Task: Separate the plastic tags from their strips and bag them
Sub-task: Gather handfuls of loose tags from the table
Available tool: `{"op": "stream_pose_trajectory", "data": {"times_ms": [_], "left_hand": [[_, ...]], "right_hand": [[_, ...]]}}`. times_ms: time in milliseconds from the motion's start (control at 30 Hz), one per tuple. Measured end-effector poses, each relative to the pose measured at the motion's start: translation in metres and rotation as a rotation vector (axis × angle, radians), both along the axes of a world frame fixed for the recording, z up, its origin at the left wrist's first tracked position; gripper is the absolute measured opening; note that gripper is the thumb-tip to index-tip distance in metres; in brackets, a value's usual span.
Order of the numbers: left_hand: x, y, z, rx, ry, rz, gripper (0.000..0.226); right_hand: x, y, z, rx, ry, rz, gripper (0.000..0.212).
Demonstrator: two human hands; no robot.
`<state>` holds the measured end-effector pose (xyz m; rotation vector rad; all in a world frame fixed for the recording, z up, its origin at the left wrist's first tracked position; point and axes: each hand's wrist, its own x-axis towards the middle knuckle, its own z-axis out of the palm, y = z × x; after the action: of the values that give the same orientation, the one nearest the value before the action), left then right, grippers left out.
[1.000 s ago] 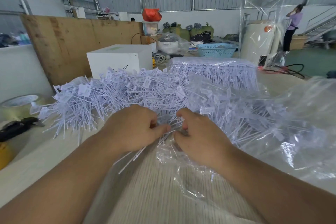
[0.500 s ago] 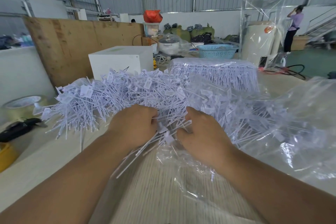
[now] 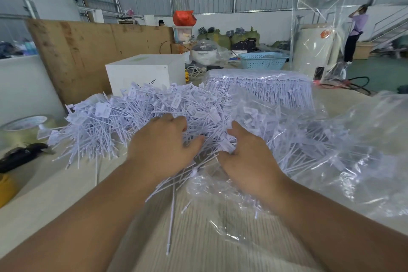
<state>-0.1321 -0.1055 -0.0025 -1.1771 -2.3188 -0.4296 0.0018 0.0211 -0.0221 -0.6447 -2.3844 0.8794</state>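
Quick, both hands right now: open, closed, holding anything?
Left hand: fingers curled into the loose tags, gripping a bunch.
Right hand: fingers curled on tags at the mouth of the clear bag.

Bare worktop [image 3: 55, 201] is lying open at lower left and lower centre of the frame. The tag heap [image 3: 136, 121] is blocking the middle, the clear bag [image 3: 353, 161] is crowding the right, and the tape roll [image 3: 24, 128] is sitting at the left edge.
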Motion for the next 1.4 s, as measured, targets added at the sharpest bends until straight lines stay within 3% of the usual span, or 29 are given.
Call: {"op": "stream_pose_trajectory", "data": {"times_ms": [67, 167, 233, 333, 467, 600, 733, 833, 933, 1033, 1133, 1400], "left_hand": [[0.003, 0.006, -0.005, -0.007, 0.057, -0.044, 0.057], [0.005, 0.015, -0.014, -0.172, 0.090, -0.025, 0.065], [0.005, 0.017, -0.017, -0.254, 0.028, -0.007, 0.076], [0.007, 0.019, -0.016, -0.288, -0.051, 0.018, 0.085], [0.008, 0.022, -0.016, -0.263, -0.040, 0.022, 0.063], [0.012, 0.022, -0.016, -0.179, -0.016, -0.023, 0.039], [0.012, 0.017, -0.009, -0.120, -0.052, -0.069, 0.038], [0.006, 0.004, 0.005, 0.008, -0.063, -0.108, 0.052], [0.000, -0.011, 0.017, -0.151, -0.273, 0.034, 0.067], [-0.002, -0.016, 0.018, -0.399, -0.511, 0.045, 0.076], [-0.002, -0.018, 0.020, -0.489, -0.571, 0.008, 0.073], [-0.013, -0.031, 0.026, -0.568, -0.644, 0.016, 0.064]], "right_hand": [[0.000, -0.001, 0.000, 0.039, -0.010, 0.010, 0.055], [0.000, -0.002, -0.003, 0.088, -0.072, 0.050, 0.082], [0.000, -0.004, -0.003, 0.112, -0.078, 0.069, 0.085], [0.000, -0.002, -0.003, 0.159, -0.080, 0.074, 0.061], [0.001, -0.005, -0.001, 0.293, -0.183, 0.161, 0.015], [-0.001, -0.005, -0.001, 0.365, -0.227, 0.169, 0.004], [-0.001, -0.004, -0.001, 0.372, -0.231, 0.168, 0.003], [-0.001, -0.003, -0.003, 0.363, -0.246, 0.168, 0.020], [-0.002, -0.002, -0.004, 0.362, -0.247, 0.174, 0.018], [-0.003, -0.001, -0.005, 0.381, -0.243, 0.168, 0.013], [-0.002, -0.002, -0.006, 0.380, -0.233, 0.171, 0.013], [0.000, -0.004, -0.007, 0.315, -0.169, 0.173, 0.039]]}}
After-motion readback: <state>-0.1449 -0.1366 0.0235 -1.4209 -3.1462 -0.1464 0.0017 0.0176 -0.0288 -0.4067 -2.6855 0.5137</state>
